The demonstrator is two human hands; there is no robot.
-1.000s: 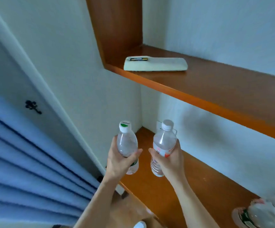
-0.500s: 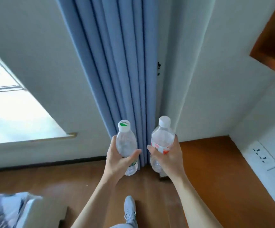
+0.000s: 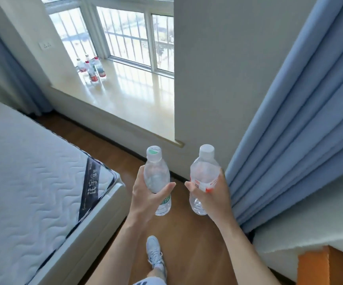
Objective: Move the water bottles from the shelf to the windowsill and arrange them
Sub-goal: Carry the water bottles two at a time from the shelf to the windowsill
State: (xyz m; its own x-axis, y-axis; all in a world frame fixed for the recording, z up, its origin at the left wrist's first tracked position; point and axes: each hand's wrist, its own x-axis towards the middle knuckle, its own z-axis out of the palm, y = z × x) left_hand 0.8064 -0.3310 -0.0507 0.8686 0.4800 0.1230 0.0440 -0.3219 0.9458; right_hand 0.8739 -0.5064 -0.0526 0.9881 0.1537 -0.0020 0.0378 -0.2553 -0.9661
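- A white quilted mattress [image 3: 33,171] with a dark corner band is seen at the left, set on a pale bed frame.
- A small cluster of clear plastic bottles with red labels [image 3: 92,69] is stood upright at the far left corner of the glossy cream windowsill [image 3: 129,103], close to the barred window.
- A clear plastic water bottle with a green-and-white cap [image 3: 156,173] is held upright in the left hand [image 3: 145,195], above the brown wooden floor [image 3: 187,233] and well short of the sill's near edge. The thumb is wrapped across its front and the fingers are curled behind it.
- A pale grey sneaker [image 3: 155,254] is planted on the floor below the two hands.
- A clear plastic water bottle with a plain white cap and a red-and-white label [image 3: 204,171] is gripped upright in the right hand [image 3: 218,195], just beside the first bottle and apart from it. The thumb is laid over the label and the fingers are closed round the far side.
- A pleated light-blue curtain [image 3: 300,130] is hung down the right side, next to the right forearm.
- An orange-brown wooden shelf corner [image 3: 329,266] is glimpsed at the bottom right.
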